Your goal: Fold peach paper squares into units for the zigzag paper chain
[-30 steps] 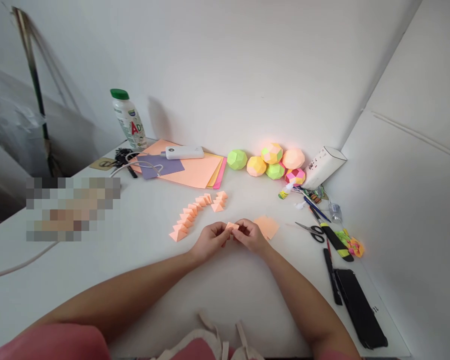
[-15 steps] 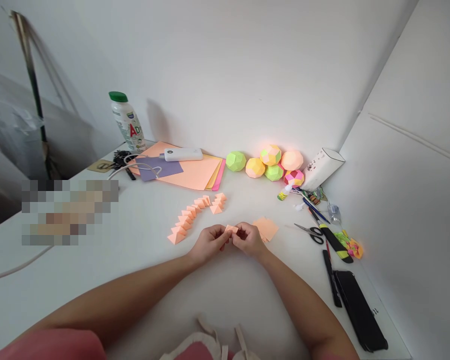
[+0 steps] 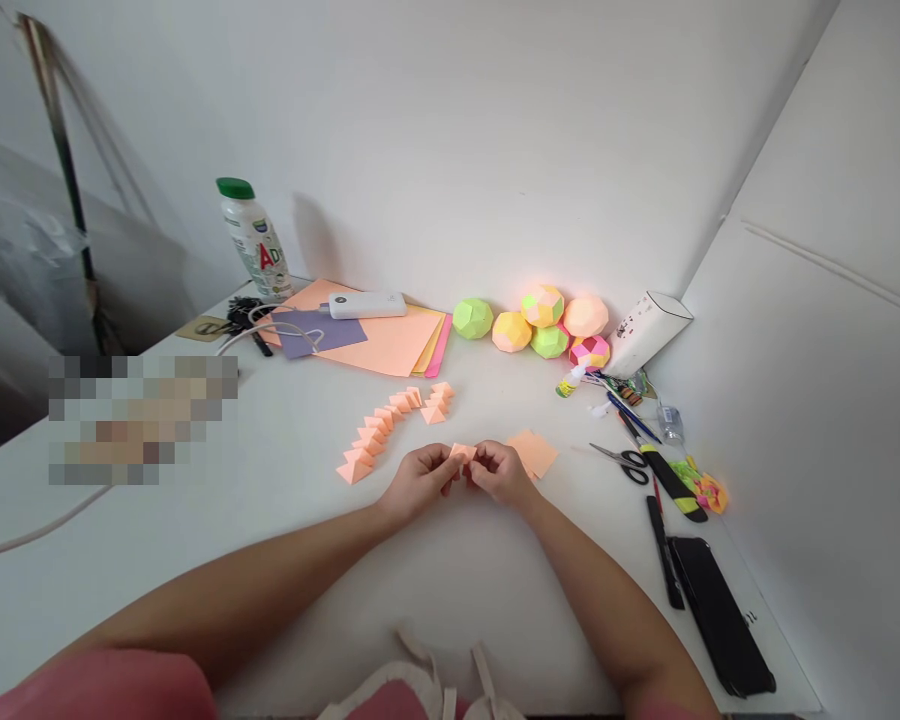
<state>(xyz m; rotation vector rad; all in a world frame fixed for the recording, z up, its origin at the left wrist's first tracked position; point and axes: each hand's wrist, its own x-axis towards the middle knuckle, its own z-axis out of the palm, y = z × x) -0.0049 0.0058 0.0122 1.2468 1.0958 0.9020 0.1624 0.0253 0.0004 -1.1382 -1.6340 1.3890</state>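
Observation:
A small peach paper piece is pinched between both hands above the table. My left hand grips its left side with thumb and fingers closed. On the other side my right hand pinches the paper's right edge; the fold itself is partly hidden by the fingers. Just beyond my left hand a curved row of folded peach paper units stands on the table, with a shorter row of units beside it. Flat peach paper squares lie right behind my right hand.
Paper balls are piled by the wall. Scissors, a utility knife, a glue bottle and a black phone lie at the right. At the back left are paper sheets, a power bank and a white bottle.
The paper piece has been tilted slightly between the fingers, and my right hand's fingers have shifted a little. Both hands keep hold of it. The camera view has moved very slightly.

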